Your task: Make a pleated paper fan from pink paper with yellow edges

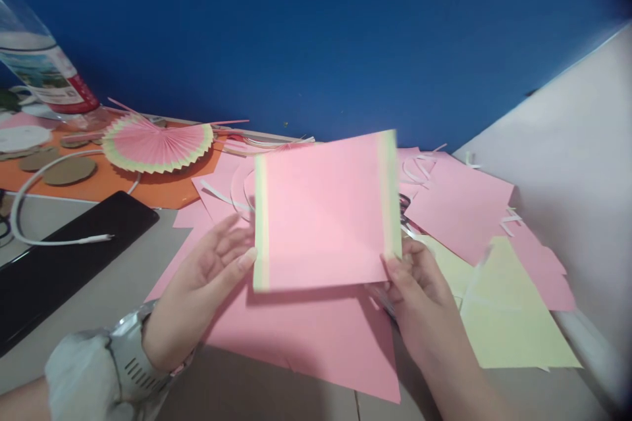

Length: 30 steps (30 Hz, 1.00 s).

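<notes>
A rectangular pink sheet of paper [323, 214] with yellow and green strips along its left and right edges is held up in front of me, slightly tilted. My left hand [207, 270] grips its lower left edge, thumb at the border and the other fingers loosely curled beside and behind it. At the lower right corner, my right hand [419, 283] pinches the sheet with the thumb in front. Beneath it lies a larger pink sheet [306, 342] on the table. Dark scissors, mostly hidden, show behind the held paper's right side.
A folded pink paper fan [158, 141] rests on an orange sheet [192, 194] with cardboard discs [69, 170]. Left are a plastic bottle [49, 72], black phone [79, 263] and white cable [74, 241]. Yellow paper [513, 316] and pink sheets [459, 204] lie right. A blue wall [316, 39] stands behind.
</notes>
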{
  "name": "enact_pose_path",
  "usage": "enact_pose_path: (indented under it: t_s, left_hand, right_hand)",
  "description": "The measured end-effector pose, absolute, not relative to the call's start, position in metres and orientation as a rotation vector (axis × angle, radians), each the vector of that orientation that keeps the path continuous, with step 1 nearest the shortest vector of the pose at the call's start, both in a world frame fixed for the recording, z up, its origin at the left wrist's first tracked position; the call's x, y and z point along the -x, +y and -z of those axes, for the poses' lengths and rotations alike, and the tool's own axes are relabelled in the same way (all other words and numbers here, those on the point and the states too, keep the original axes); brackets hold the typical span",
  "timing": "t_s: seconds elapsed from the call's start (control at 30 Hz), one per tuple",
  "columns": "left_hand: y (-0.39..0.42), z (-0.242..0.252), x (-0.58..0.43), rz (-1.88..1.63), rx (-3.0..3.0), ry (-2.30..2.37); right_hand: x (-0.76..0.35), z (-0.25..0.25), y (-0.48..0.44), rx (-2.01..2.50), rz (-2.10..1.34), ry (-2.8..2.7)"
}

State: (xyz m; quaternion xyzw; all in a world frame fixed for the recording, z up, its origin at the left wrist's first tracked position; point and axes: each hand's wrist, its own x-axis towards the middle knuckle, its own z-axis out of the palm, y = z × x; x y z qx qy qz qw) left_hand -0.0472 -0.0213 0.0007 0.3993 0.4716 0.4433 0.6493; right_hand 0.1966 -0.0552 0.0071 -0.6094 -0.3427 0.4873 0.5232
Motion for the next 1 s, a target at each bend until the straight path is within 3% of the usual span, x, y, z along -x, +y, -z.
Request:
enact_pose_path:
  t_s: [0.1, 0.4, 0.8, 1.0]
  left_hand:
    - [-0.021, 0.002, 0.049, -0.878, -0.94, 1.039]
    - [-0.02, 0.005, 0.052, -0.912, -0.963, 1.062]
    - [-0.014, 0.001, 0.053, -0.94, -0.754, 1.04]
    - [-0.018, -0.002, 0.051, -0.967, -0.83, 1.064]
  right_hand:
    - [-0.197, -0.008, -0.056, 1.459, -1.27, -1.01]
    - [-0.193, -0.015, -0.058, 1.585, -1.161, -1.195]
    - [-0.191, -0.024, -0.063, 1.658, -1.383, -1.31]
    - [-0.19, -0.026, -0.063, 1.699, -1.322, -1.284]
